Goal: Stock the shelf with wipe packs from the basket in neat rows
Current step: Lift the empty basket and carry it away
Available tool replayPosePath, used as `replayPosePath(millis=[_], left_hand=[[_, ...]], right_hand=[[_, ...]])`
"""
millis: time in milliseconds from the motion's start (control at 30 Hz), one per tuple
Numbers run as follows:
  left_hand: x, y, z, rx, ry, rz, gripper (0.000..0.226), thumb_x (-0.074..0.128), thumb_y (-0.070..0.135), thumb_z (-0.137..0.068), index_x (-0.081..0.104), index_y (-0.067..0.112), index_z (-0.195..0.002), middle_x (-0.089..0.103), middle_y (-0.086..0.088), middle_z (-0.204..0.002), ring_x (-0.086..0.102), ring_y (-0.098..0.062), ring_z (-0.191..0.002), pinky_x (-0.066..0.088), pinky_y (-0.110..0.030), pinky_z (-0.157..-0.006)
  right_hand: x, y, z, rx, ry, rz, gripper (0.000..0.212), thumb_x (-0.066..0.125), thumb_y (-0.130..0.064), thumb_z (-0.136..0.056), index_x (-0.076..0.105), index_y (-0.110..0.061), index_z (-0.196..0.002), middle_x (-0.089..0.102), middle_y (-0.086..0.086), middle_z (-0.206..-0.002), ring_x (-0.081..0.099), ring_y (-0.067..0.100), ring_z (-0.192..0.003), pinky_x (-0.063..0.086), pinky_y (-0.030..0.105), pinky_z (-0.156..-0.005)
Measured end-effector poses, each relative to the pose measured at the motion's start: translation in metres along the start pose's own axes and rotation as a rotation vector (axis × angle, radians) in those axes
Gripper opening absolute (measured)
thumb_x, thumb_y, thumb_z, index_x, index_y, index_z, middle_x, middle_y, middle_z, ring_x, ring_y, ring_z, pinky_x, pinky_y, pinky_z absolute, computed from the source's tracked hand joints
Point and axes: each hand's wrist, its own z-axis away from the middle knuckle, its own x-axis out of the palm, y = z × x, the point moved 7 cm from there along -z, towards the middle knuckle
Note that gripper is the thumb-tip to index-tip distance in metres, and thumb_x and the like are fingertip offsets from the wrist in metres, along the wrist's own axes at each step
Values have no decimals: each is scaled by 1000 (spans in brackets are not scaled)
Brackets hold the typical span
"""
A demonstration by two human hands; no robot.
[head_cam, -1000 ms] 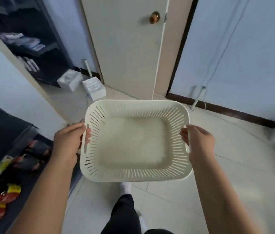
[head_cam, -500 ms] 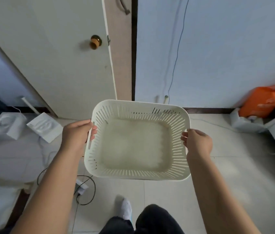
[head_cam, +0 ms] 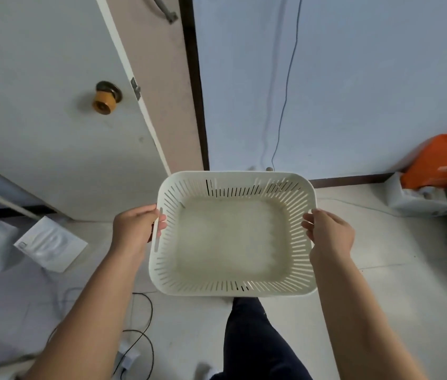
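Observation:
A cream slotted plastic basket (head_cam: pixel 232 179) hangs in front of me above the tiled floor, and nothing lies inside it. My left hand (head_cam: pixel 134 229) grips its left rim at the handle slot, fingers curled through it. My right hand (head_cam: pixel 329 231) grips the right rim, fingertips hooked over the edge. No wipe packs and no shelf are in view.
A white door with a brass knob (head_cam: pixel 106 98) stands ahead left, a pale blue wall to the right. Two white boxes (head_cam: pixel 49 246) lie on the floor at left, black cables (head_cam: pixel 145 338) near my feet. An orange bag (head_cam: pixel 444 160) sits at right.
My view has swung right, away from the dark shelf, toward the door and blue wall. Both hands keep the same hold on the basket.

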Motion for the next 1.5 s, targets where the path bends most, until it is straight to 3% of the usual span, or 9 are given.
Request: replayPosePath(millis=[267,433,600,733,933,1067,1233,1333,1500], left_hand=[[112,25,-135,-124,102,7,23,67,3,-90,74,4,-112,76,-18,-90,75,-26,-78,61,-42,-88],[176,9,-208,-174,107,-48,24,65,-1,-90,75,11,-108,76,-11,-88,73,-23,-79,60,-36,-84],[219,-58,-294,-237,146,-143,27,66,-1,-90,78,13,-110,78,-4,-95,75,-18,-85,57,-26,-67],[249,-131,-371,-282,180,-185,19,66,3,-92,78,13,-102,77,-7,-99,74,-19,-85,57,-29,-64],[288,-225,-486,-279,202,-147,30,67,1,-92,73,12,-119,76,-12,-103,75,-25,-95,61,-42,-90],[309,-289,-555,-288,189,-133,29,66,6,-94,72,14,-121,77,-8,-96,76,-23,-93,61,-44,-91],[332,-352,-620,-317,168,-173,19,65,9,-92,73,24,-99,76,-2,-94,74,-16,-94,59,-45,-94],[342,-380,-647,-328,198,-164,26,63,7,-91,74,20,-110,76,-1,-92,75,-17,-93,61,-37,-84],[357,-401,-663,-266,153,-205,32,62,2,-94,75,24,-114,76,-1,-93,68,-12,-73,51,-21,-61]], right_hand=[[114,-14,-153,145,-22,81,12,66,-15,-87,77,-12,-91,80,3,-82,75,19,-74,55,29,-68],[163,8,-239,220,-3,153,11,65,-15,-91,76,-13,-91,80,2,-85,77,19,-80,52,30,-66],[219,67,-322,276,-30,179,9,67,-14,-91,76,-13,-92,80,5,-86,77,19,-79,50,27,-62],[266,131,-390,266,-28,195,12,68,-12,-92,74,-14,-82,79,9,-88,73,20,-73,47,25,-58],[320,236,-488,282,-62,189,10,69,-14,-94,74,-14,-85,79,8,-87,73,17,-74,51,26,-64],[353,302,-545,279,-63,199,8,69,-16,-94,75,-15,-89,80,6,-88,74,16,-74,53,27,-68],[395,354,-588,203,-112,288,15,66,-16,-91,75,-23,-81,78,1,-83,72,16,-78,56,31,-77],[410,371,-610,196,-99,312,26,64,-13,-90,72,-25,-68,74,0,-75,66,17,-74,54,34,-78],[415,389,-624,178,-66,319,26,61,-13,-96,71,-26,-75,73,-4,-80,65,15,-76,54,30,-77]])
